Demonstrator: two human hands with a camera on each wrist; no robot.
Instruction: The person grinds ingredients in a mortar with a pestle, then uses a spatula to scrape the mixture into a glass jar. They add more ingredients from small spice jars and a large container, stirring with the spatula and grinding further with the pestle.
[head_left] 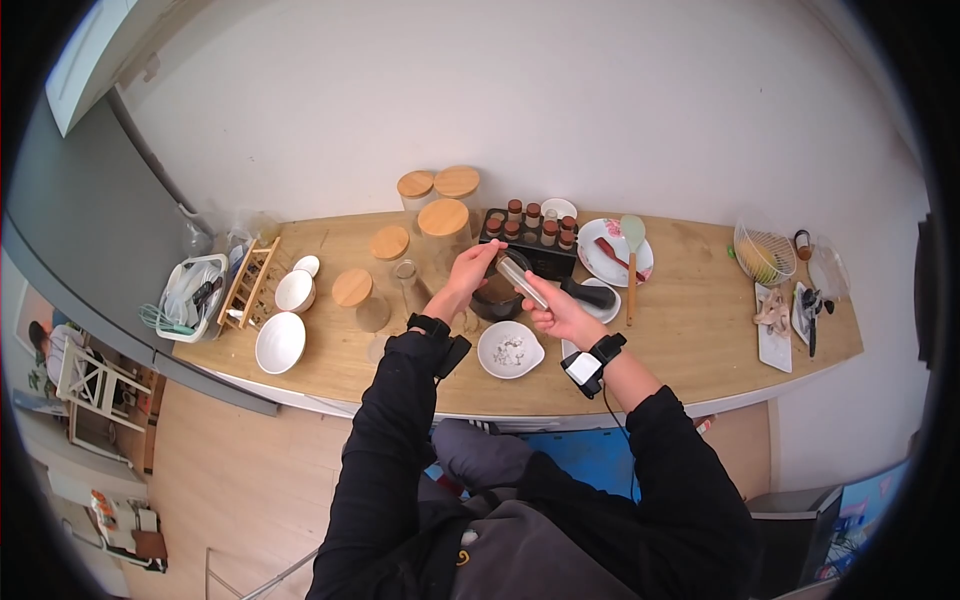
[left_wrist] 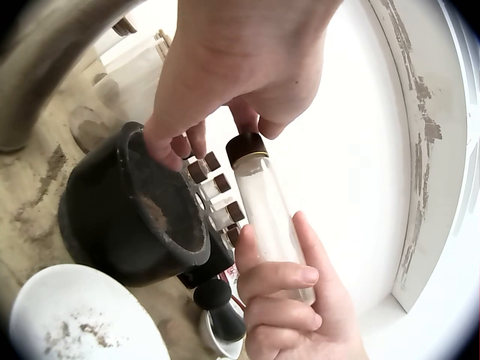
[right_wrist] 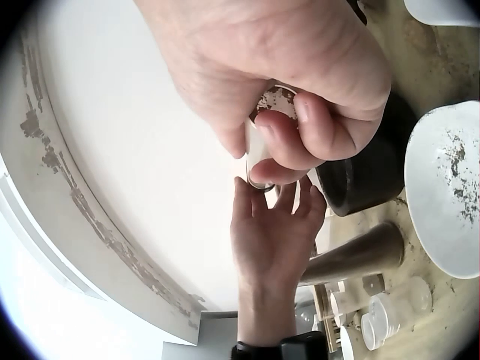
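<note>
My right hand grips a clear glass jar by its lower part. The jar is tilted, and its dark cap points toward my left hand. In the left wrist view, fingertips of the left hand pinch the cap. Reddish-brown flecks show at the jar's base in the right wrist view. A black mortar stands just below the hands, with brown residue inside. Nearer the body sits a white bowl holding dark bits.
Behind the mortar is a black rack of small capped jars. Several wooden-lidded jars stand left of it. Right are a black pestle, a floral plate and a spatula. White bowls lie farther left.
</note>
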